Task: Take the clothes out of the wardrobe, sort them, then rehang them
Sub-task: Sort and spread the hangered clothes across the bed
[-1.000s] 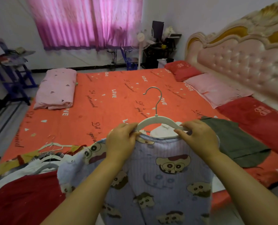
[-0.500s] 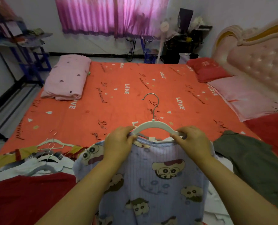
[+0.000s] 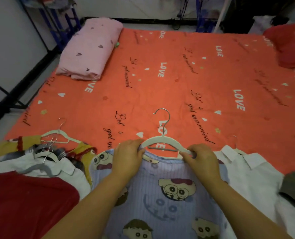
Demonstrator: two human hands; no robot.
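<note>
- Left grip (image 3: 128, 156) and right grip (image 3: 201, 159) are closed, pinching the cartoon top (image 3: 160, 200) by its shoulders onto the white hanger (image 3: 151, 141).
- The cloth looks soft and light; I'd hold it by the stiff hanger.

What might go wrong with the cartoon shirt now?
The left hand and right hand grip the hanger at the neck of the shirt; a shoulder may slip off if either lets go. Its hook might also snag the hanger pile lying to the left.
</note>
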